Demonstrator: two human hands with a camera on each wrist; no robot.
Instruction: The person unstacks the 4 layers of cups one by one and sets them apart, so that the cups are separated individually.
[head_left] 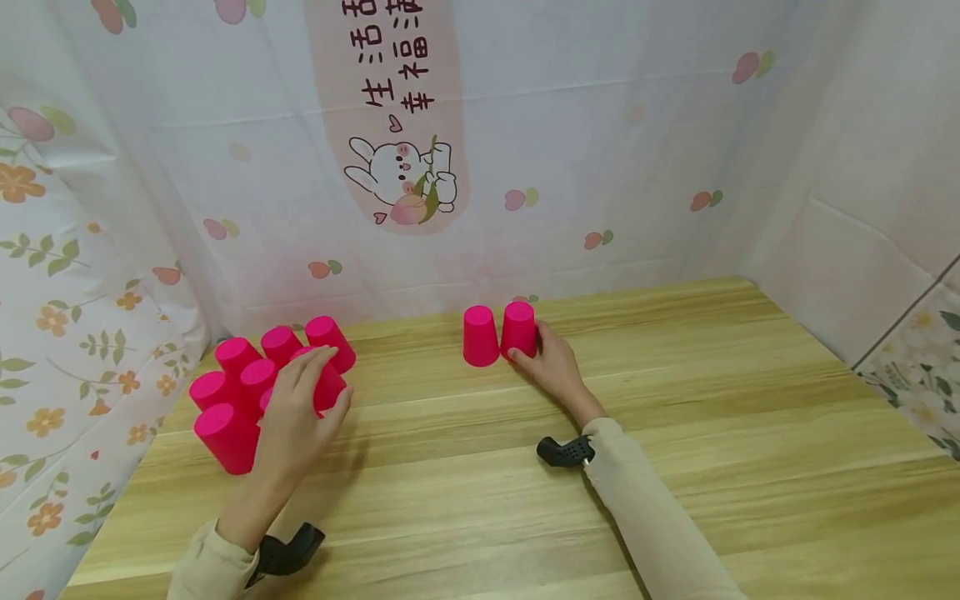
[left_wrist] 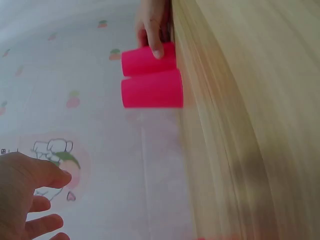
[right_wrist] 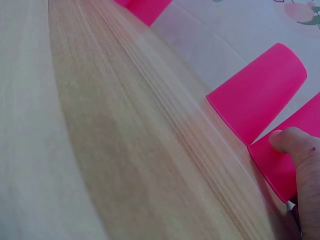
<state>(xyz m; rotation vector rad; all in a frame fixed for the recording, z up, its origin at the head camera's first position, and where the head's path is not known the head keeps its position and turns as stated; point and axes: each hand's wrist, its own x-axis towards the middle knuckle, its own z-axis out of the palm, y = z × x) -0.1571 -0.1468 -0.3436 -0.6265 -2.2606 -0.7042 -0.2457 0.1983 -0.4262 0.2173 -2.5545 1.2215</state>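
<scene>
Cups: two upturned pink cups [head_left: 498, 333] near the table [head_left: 480, 483] back edge, about eight at its left edge.
Right hand [head_left: 553, 364]: fingers curled on the right cup of the pair [head_left: 519, 329].
Left hand [head_left: 296, 408]: fingers spread over one cup of the cluster [head_left: 326, 387].

A thumb [right_wrist: 292, 142] presses the near cup [right_wrist: 275, 167]; a second cup [right_wrist: 257, 97] stands upturned beside it on the worktop [right_wrist: 100, 150].
</scene>
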